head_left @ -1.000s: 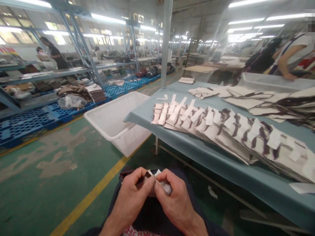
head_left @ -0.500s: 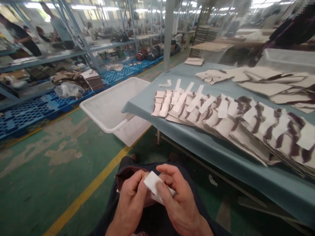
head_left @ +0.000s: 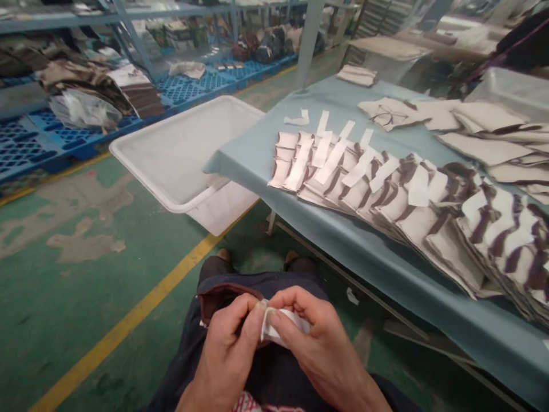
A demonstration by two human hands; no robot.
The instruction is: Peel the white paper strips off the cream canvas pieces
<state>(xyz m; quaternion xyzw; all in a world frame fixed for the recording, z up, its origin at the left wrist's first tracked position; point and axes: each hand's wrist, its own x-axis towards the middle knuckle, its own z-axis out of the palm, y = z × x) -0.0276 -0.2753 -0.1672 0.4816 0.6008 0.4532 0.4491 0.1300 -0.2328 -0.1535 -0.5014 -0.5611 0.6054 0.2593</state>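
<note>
- White strip [head_left: 273, 333] sits between both hands above the lap, one edge standing up by the thumbs.
- Left hand [head_left: 234, 335]: narrow, thumb and forefinger pinching the strip's left end, probably to steady it.
- Right hand [head_left: 315, 332]: narrow too, thumb pressed along the strip, likely against slipping; what lies under its fingers is hidden.
- Brown cloth [head_left: 218, 298] spreads just beyond the left hand, over the dark trousers [head_left: 261, 280], which seem to give support.
- Table [head_left: 249, 154], right: stacks [head_left: 369, 197] overlap in a row with pale strips [head_left: 419, 186] across them, perhaps for easy picking.
- Panels [head_left: 484, 149] lie at its far right.
- Bin [head_left: 150, 149]: far left, at the table's corner, presumably for reach.
- Blue pallets [head_left: 189, 86]: farther left, lifting bundles off the floor.
</note>
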